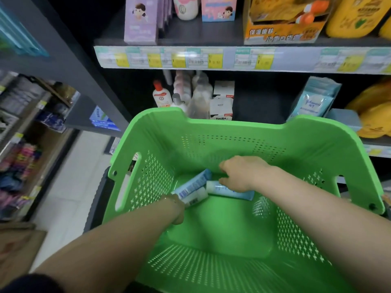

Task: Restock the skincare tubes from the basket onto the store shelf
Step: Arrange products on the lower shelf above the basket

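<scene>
Dark store shelf units fill the far side, their edges lined with blurred price tags (none readable), with bottles, cartons and yellow packs above and below. In front stands a large green basket with perforated walls; its near rim is cut off by the frame. Both bare forearms reach down into it from the near side. The right hand lies palm down at the far end of the basket floor, thumb out to the left and fingers curled over a white and pale blue skincare tube, grasping it where it lies. The left hand is bent down at the wrist beside a tilted blue carton. Its fingers are hidden, so whether it holds anything cannot be told. A white pack under the carton is hard to make out.
</scene>
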The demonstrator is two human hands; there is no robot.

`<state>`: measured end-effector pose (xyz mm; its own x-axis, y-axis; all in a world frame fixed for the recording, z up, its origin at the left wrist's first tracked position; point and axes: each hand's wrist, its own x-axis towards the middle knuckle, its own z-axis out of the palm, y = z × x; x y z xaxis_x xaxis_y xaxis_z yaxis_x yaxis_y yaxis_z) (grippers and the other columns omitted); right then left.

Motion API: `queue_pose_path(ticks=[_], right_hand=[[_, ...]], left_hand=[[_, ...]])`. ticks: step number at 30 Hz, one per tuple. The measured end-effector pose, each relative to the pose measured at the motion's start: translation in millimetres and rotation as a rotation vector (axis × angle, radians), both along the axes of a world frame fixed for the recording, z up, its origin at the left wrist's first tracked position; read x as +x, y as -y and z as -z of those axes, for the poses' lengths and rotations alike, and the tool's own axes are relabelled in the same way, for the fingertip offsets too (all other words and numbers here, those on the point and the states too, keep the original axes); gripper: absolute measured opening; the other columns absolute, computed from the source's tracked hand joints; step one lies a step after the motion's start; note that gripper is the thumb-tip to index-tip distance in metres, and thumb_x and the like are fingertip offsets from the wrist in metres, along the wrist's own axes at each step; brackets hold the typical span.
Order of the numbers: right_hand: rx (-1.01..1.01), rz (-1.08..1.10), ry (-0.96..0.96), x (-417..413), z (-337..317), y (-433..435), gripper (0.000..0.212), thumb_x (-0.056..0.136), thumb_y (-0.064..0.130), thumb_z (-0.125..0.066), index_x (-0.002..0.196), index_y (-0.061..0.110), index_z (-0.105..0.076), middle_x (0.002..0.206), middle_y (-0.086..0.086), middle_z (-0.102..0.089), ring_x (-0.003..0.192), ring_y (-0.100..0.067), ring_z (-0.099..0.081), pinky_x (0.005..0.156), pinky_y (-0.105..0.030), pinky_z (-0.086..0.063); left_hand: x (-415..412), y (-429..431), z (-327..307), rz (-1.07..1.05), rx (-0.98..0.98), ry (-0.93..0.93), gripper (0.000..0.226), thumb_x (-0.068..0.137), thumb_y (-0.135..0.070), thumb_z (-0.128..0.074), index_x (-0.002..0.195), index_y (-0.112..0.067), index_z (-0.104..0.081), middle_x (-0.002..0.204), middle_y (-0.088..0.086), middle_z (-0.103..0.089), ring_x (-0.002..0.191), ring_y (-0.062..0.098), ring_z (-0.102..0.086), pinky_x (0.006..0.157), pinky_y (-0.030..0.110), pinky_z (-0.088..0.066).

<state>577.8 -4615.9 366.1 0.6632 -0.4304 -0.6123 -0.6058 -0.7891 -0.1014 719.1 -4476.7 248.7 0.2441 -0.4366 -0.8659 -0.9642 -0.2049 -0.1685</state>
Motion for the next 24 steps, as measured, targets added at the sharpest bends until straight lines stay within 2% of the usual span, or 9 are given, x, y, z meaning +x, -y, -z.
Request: queue_pose_path(ticks=[1,4,8,11,13,16,21,24], right_hand=[[0.005,-0.005,0.003,0.3,-0.5,-0.4,0.029,0.097,0.035,-0.041,0.116,0.018,-0.054,0.107,-0.002,-0.061,0.09,-0.023,-0.059,0.063,-0.029,-0.041],[0.02,-0.016,0.008,1.2,-3.2,-1.4,0.03,0.098,0.037,-0.04,0.117,0.018,-0.054,0.107,-0.002,-0.06,0.089,-0.022,-0.059,0.061,-0.029,-0.04],[0.033,-0.011,0.002,1.8,-6.2,-2.2,0.03,0.098,0.036,-0.04,0.119,0.02,-0.053,0.107,-0.001,-0.061,0.084,-0.02,-0.057,0.057,-0.027,-0.037],[0.027,-0.013,0.0,2.7,-10.0,-2.2,0.029,0.098,0.035,-0.04,0.119,0.019,-0.053,0.094,0.0,-0.058,0.075,-0.018,-0.054,0.054,-0.026,-0.036],[0.025,-0.014,0.009,3.6,-11.3,-2.2,0.03,0.098,0.037,-0.041,0.119,0.019,-0.053,0.097,-0.001,-0.058,0.08,-0.02,-0.056,0.058,-0.027,-0.039],[0.044,0.007,0.029,4.3,-12.2,-1.4,0.035,0.098,0.039,-0.042,0.123,0.018,-0.051,0.113,-0.005,-0.059,0.093,-0.025,-0.059,0.071,-0.032,-0.048],[0.06,0.023,0.035,3.0,-10.0,2.0,0.04,0.097,0.041,-0.044,0.13,0.018,-0.049,0.123,-0.006,-0.058,0.102,-0.027,-0.059,0.085,-0.039,-0.052],[0.048,0.014,0.019,1.9,-7.7,4.0,0.043,0.096,0.042,-0.045,0.132,0.018,-0.048,0.126,-0.006,-0.057,0.105,-0.027,-0.058,0.086,-0.04,-0.051]], left_hand=[[-0.1,0.3,1.7,-0.028,0.012,-0.013,0.05,0.093,-0.024,-0.048,0.141,-0.022,-0.036,0.104,0.007,-0.05,0.074,0.012,-0.051,0.056,0.021,-0.047],[-2.0,0.1,4.1,-0.042,0.048,-0.055,0.05,0.094,-0.021,-0.047,0.142,-0.016,-0.034,0.107,0.007,-0.052,0.082,0.014,-0.053,0.068,0.022,-0.05],[-3.1,9.4,-2.5,-0.018,-0.027,-0.04,0.045,0.092,-0.013,-0.055,0.135,-0.007,-0.044,0.096,0.006,-0.051,0.071,0.013,-0.052,0.064,0.02,-0.047],[-3.6,21.6,-11.5,-0.048,-0.127,-0.052,0.033,0.096,-0.011,-0.048,0.128,-0.004,-0.05,0.106,0.01,-0.057,0.088,0.021,-0.057,0.081,0.025,-0.05],[-4.5,26.9,-13.6,-0.042,-0.17,-0.033,0.028,0.095,-0.011,-0.051,0.122,-0.005,-0.052,0.1,0.008,-0.057,0.081,0.019,-0.056,0.075,0.025,-0.052],[-4.2,34.0,-13.6,-0.078,-0.22,-0.059,0.021,0.095,-0.015,-0.05,0.113,-0.007,-0.058,0.091,0.004,-0.055,0.075,0.018,-0.054,0.065,0.024,-0.048],[-8.9,52.3,-31.2,-0.173,-0.262,-0.149,0.024,0.09,-0.01,-0.053,0.111,-0.012,-0.062,0.106,0.009,-0.063,0.091,0.024,-0.063,0.075,0.032,-0.054],[-12.2,61.3,-44.6,-0.296,-0.277,-0.246,0.03,0.088,-0.005,-0.052,0.116,-0.011,-0.06,0.107,0.008,-0.059,0.084,0.023,-0.058,0.061,0.028,-0.05]])
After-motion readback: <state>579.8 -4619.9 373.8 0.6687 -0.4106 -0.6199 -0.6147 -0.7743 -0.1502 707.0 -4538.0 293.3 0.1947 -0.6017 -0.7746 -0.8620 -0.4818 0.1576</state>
